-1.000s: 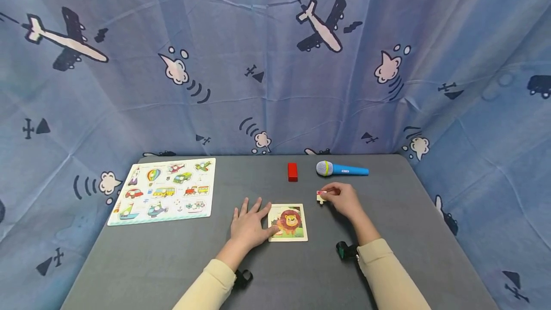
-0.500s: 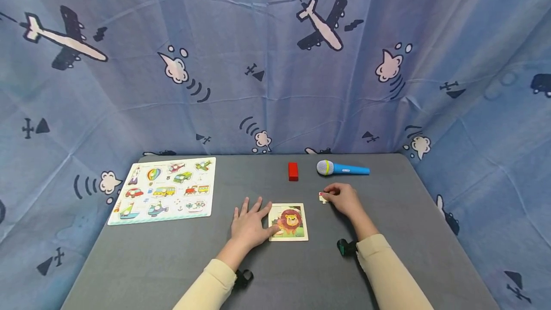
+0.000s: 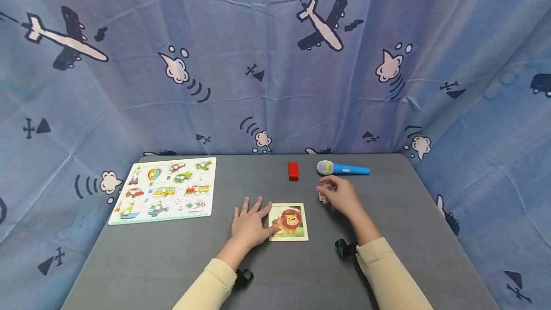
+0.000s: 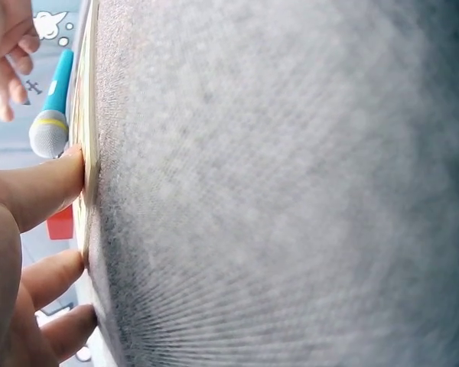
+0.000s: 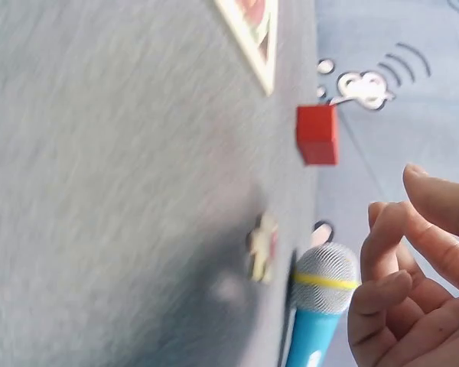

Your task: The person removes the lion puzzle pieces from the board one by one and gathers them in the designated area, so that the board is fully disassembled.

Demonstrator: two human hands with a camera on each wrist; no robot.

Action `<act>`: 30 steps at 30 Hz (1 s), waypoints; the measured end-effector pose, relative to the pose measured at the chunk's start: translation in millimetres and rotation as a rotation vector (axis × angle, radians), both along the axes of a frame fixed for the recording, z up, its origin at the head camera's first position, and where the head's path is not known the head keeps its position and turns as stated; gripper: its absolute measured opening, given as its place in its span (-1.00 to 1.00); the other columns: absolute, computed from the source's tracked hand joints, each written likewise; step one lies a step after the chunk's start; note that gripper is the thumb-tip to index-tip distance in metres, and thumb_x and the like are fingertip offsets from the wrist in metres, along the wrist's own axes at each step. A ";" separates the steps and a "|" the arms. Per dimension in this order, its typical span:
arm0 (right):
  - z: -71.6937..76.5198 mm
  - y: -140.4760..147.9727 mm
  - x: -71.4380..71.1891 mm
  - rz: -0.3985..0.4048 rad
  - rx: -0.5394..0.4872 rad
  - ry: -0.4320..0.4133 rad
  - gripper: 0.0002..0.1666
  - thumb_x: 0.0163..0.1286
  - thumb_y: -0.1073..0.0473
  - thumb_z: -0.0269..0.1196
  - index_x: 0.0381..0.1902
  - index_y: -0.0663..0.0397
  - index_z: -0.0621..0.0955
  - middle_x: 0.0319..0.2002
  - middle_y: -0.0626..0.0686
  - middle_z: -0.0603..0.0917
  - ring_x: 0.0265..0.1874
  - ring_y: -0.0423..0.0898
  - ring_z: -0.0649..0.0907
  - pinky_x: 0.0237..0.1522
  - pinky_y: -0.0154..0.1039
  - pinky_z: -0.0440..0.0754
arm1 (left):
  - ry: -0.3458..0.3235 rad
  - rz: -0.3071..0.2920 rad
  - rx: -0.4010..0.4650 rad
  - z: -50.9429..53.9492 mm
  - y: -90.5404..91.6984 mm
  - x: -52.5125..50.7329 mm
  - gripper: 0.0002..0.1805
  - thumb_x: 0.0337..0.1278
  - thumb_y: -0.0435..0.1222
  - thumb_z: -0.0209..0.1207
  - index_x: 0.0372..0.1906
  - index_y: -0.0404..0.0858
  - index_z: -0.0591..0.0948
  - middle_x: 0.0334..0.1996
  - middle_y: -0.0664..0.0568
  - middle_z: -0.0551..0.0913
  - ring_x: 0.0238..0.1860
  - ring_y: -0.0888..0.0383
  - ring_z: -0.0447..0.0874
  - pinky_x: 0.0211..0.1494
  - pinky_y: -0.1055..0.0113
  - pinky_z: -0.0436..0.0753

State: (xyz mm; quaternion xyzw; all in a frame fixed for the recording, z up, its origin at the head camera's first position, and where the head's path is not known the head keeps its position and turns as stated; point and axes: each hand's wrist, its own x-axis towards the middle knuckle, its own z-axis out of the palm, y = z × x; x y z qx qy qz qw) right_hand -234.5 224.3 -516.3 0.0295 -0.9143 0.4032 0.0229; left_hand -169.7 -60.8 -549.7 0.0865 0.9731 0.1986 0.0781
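Observation:
A square lion jigsaw puzzle with a pale frame lies on the table in the head view. My left hand rests at its left side, fingers spread on the table and thumb on the puzzle's edge. Right of the puzzle, a small loose jigsaw piece lies on the grey surface, partly hidden under my right hand in the head view. In the right wrist view that hand hovers apart from the piece, fingers loosely bent, thumb and fingertips separated, holding nothing.
Behind the right hand lies a blue toy microphone with a silver head. A red block stands left of it. A board with vehicle pictures lies at the left of the grey table. A patterned curtain hangs behind.
My right hand moved the jigsaw piece slightly, let go of it on the table and lifted off, its fingers parting. The left hand and the lion puzzle stayed in place.

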 end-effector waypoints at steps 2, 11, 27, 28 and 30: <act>5.8 -5.4 3.6 0.007 -0.011 0.011 -0.63 0.34 0.11 0.41 0.02 0.19 0.69 -0.22 0.14 0.77 -0.40 -0.10 0.67 -0.36 -0.25 0.59 | 0.002 -0.003 -0.003 0.7 1.0 -0.3 -0.16 0.09 0.27 0.28 0.48 0.12 0.41 0.56 0.02 0.26 0.61 -0.24 -0.07 0.53 -0.34 0.02; 12.6 -30.1 14.9 0.060 -0.072 -0.021 -0.63 0.35 0.13 0.40 0.04 0.20 0.68 -0.23 0.10 0.76 -0.55 -0.17 0.62 -0.48 -0.28 0.60 | -0.003 0.003 -0.004 2.8 2.0 0.6 -0.16 0.10 0.28 0.27 0.48 0.10 0.42 0.55 0.01 0.27 0.61 -0.25 -0.07 0.53 -0.34 0.02; -2.0 -73.9 34.0 0.153 -0.088 -0.091 -0.69 0.33 0.14 0.41 -0.01 0.14 0.71 -0.31 -0.05 0.72 -0.53 -0.16 0.55 -0.45 -0.30 0.55 | 0.020 0.011 -0.013 2.0 1.8 2.2 -0.17 0.09 0.27 0.29 0.47 0.10 0.43 0.54 0.00 0.29 0.61 -0.25 -0.03 0.52 -0.35 0.05; -2.8 -75.3 34.3 0.161 -0.086 -0.094 -0.70 0.34 0.14 0.40 -0.02 0.13 0.71 -0.31 -0.05 0.72 -0.53 -0.16 0.55 -0.45 -0.30 0.56 | 0.018 0.010 -0.011 2.8 2.2 2.6 -0.17 0.09 0.27 0.29 0.47 0.09 0.43 0.54 0.00 0.29 0.60 -0.25 -0.03 0.52 -0.35 0.06; -3.9 -77.5 34.7 0.177 -0.082 -0.107 -0.72 0.34 0.15 0.40 -0.03 0.12 0.73 -0.31 -0.05 0.72 -0.53 -0.16 0.56 -0.46 -0.30 0.57 | 0.018 0.009 -0.006 3.6 3.8 3.3 -0.17 0.10 0.26 0.29 0.47 0.08 0.44 0.54 -0.02 0.30 0.60 -0.25 -0.03 0.52 -0.35 0.06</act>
